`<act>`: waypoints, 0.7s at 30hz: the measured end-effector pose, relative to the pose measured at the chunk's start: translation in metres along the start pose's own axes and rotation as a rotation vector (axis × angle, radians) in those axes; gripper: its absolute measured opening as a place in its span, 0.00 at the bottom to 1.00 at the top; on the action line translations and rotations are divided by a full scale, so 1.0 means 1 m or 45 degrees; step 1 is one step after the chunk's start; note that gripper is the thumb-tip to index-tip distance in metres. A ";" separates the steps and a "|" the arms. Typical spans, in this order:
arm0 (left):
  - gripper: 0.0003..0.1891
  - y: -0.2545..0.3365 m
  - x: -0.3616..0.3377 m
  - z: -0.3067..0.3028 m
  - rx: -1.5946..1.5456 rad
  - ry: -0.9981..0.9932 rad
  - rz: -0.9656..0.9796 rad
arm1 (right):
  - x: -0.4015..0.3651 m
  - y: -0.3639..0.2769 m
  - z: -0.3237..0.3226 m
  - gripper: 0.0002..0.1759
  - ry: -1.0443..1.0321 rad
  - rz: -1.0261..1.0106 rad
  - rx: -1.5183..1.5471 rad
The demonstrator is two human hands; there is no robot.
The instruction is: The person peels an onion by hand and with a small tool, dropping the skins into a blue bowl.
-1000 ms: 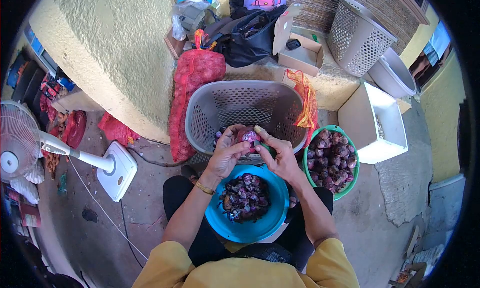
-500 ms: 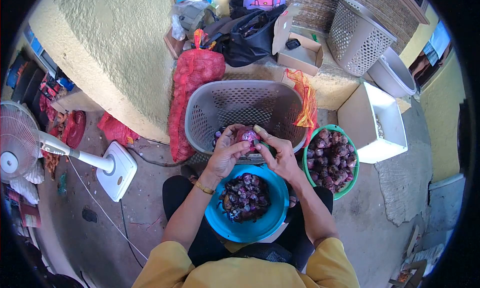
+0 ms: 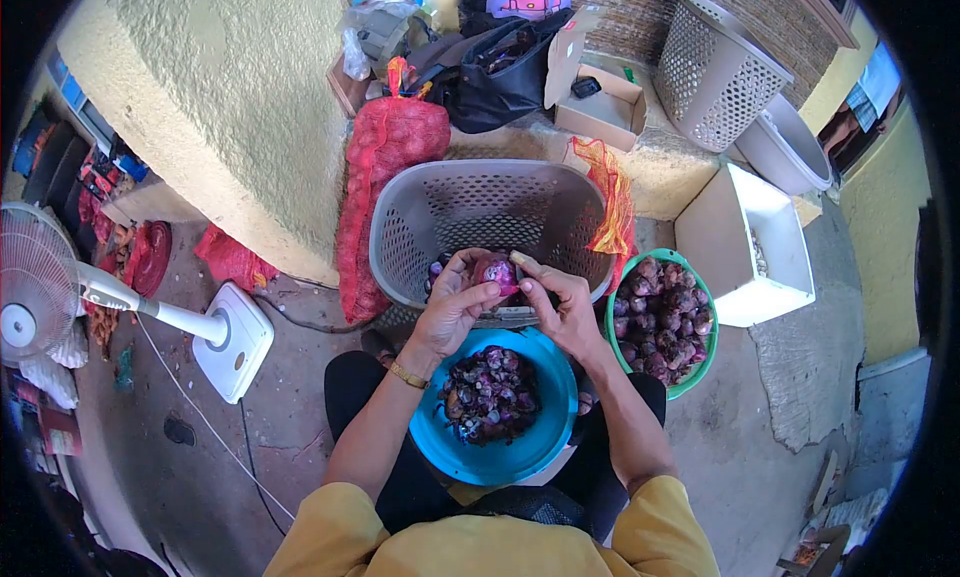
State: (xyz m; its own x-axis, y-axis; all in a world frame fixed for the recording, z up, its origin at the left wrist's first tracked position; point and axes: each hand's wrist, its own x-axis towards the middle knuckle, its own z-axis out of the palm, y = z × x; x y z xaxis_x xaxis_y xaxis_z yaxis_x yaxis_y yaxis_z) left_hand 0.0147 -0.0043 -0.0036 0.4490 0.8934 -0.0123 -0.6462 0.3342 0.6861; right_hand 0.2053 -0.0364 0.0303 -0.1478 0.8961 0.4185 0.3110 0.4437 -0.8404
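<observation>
Right now both hands, left hand point(image 3: 452, 312) and right hand point(image 3: 562, 312), pinch a red onion point(image 3: 497, 273) in their fingers above the blue bowl point(image 3: 545, 432) of peelings, grey basket point(image 3: 480, 212) just beyond, green bowl point(image 3: 690, 372) of onions alongside.

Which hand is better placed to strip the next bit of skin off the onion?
Right, probably. The left hand cups the onion above the blue bowl, so it is busy; the right hand has its thumb on the onion's skin.
</observation>
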 end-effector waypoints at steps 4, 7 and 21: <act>0.25 0.002 -0.001 0.001 0.020 0.015 0.007 | -0.001 0.006 0.004 0.17 0.119 -0.051 0.048; 0.25 0.002 -0.001 0.003 -0.002 0.043 0.004 | -0.002 0.008 0.005 0.20 0.110 0.030 0.102; 0.24 -0.005 0.001 -0.002 0.166 0.004 0.027 | -0.004 0.006 0.006 0.30 0.240 0.074 0.192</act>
State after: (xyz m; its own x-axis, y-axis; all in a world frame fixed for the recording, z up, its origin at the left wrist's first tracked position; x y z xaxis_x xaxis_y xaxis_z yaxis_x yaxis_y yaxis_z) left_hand 0.0168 -0.0048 -0.0080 0.4342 0.9008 0.0012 -0.5697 0.2735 0.7750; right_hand 0.2018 -0.0371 0.0213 0.0484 0.9094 0.4130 0.1683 0.4002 -0.9009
